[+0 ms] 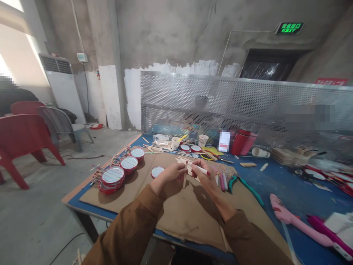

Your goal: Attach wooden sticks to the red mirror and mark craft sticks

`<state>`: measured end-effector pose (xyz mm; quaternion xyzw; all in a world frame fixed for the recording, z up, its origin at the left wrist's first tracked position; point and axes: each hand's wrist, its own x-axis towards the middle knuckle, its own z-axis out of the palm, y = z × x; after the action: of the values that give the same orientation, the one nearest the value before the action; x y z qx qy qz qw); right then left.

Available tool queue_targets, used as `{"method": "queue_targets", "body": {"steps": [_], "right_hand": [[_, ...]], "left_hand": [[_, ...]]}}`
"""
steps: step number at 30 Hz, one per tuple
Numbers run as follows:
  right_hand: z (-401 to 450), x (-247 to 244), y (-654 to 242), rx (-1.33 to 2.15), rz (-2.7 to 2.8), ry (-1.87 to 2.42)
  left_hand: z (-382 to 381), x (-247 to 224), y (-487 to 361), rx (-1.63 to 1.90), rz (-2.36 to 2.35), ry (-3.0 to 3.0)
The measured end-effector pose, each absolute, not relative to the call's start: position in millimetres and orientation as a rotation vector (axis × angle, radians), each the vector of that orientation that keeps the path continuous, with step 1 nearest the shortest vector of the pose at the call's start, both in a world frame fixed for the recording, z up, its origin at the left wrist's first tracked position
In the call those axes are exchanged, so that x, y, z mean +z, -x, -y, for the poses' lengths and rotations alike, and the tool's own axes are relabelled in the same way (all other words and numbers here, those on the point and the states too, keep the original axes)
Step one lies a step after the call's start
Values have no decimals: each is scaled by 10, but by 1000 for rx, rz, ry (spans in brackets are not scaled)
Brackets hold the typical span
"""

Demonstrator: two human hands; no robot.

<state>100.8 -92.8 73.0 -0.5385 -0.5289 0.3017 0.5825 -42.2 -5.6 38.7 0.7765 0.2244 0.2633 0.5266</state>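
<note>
Two forearms (135,221) angled inward, left hand (174,173) pinching wooden stick (184,182), right hand (205,180) gripping white pen-like tool (203,170)

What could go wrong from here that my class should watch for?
The marker in the right hand is close to the left hand, so a slip might mark those fingers or the wooden stick they hold.

The stacked red-rimmed discs sit near the table's left side; a stray sleeve could topple them.
</note>
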Motion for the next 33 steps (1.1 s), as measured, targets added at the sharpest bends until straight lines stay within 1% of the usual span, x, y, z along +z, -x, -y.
{"method": "queue_targets", "body": {"steps": [8, 24, 33], "right_hand": [[916, 708, -1019, 681, 1238, 1261], [903, 674, -1026, 691, 1265, 1243], [897, 646, -1032, 685, 1279, 1200]], "left_hand": [[34, 355, 385, 643, -549, -1810], [96, 443, 407, 600, -585, -1822], [30, 381, 396, 605, -540, -1849]]}}
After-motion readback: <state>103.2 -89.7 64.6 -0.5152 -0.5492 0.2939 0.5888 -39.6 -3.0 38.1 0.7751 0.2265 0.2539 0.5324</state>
